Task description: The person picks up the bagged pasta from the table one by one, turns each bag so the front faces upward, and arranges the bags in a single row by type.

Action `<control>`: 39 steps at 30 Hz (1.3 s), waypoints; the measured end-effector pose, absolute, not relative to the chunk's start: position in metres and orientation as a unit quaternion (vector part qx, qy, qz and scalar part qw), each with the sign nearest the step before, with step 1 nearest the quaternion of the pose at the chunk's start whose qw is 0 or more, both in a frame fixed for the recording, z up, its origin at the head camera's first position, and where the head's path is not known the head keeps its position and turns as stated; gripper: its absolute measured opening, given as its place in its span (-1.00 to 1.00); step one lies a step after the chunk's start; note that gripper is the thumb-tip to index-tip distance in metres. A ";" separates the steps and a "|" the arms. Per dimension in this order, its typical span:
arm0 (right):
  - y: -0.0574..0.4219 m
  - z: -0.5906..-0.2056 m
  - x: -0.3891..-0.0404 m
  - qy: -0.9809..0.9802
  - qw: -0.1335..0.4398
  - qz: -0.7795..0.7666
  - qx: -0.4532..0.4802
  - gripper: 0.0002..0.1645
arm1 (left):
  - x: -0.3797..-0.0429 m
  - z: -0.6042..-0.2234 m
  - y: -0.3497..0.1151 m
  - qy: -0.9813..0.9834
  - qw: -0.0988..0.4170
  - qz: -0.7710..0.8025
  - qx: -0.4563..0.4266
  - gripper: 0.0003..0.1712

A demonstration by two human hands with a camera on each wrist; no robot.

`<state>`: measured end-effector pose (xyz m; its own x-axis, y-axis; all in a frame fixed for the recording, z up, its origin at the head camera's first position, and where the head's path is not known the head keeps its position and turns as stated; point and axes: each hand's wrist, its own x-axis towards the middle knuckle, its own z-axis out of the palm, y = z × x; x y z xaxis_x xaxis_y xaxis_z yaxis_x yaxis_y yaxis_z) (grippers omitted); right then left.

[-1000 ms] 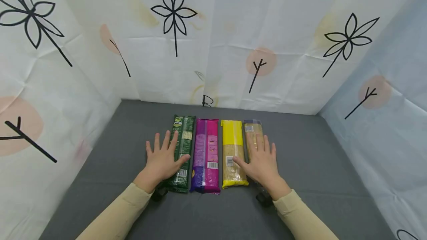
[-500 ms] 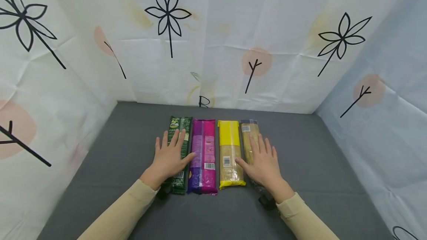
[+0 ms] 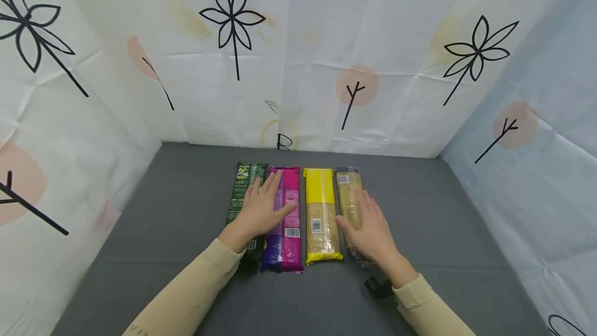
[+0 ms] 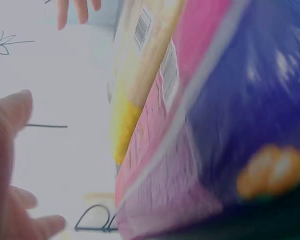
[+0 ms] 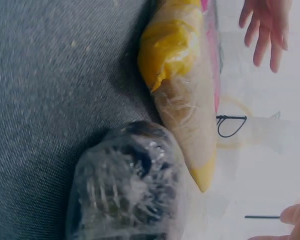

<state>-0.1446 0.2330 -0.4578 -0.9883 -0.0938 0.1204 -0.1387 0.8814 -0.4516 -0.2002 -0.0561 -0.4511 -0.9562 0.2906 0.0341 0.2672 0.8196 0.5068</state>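
Note:
Side by side lie a dark green packet (image 3: 239, 196), a purple and pink packet (image 3: 292, 250), a yellow-ended packet (image 3: 320, 185) and a clear-wrapped tan packet (image 3: 346, 191). Tan strands like dry noodles show through the last two. My left hand (image 3: 261, 214), fingers straight, is over the green and purple-pink packets; the left wrist view has it apart from the purple packet (image 4: 235, 100). Above the rightmost packet, partly hiding it, is my right hand (image 3: 370, 229), fingers extended. In the right wrist view, the crinkled clear wrapper end (image 5: 125, 185) is close to the camera. Neither hand grips anything.
A grey cloth (image 3: 196, 196) covers the table under the packets. White patterned fabric (image 3: 308, 30) rises behind it and along both sides. A black strap (image 3: 379, 288) shows at my right wrist.
My left hand has moved right, from the green packet to over the purple-pink one. My right hand has shifted slightly right and nearer. The packets keep their places; the head view has shifted slightly.

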 end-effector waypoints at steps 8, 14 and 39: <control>0.242 -0.454 -0.140 -0.927 0.027 0.374 0.018 0.07 | -0.213 -0.451 -0.031 0.904 0.010 0.390 0.173 0.16; 0.246 -0.453 -0.134 -0.908 0.014 0.418 -0.009 0.09 | -0.220 -0.453 -0.011 0.887 0.024 0.425 0.178 0.12; 0.259 -0.476 -0.113 -0.912 0.000 0.401 -0.085 0.06 | -0.280 -0.480 0.086 0.873 0.074 0.453 0.165 -0.16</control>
<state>-0.1128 0.2590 -0.4759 -0.9856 0.1546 -0.0689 0.1553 0.6646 -0.7308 -0.2799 0.0858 -0.4798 -0.9345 0.3555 0.0212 0.2223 0.5358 0.8146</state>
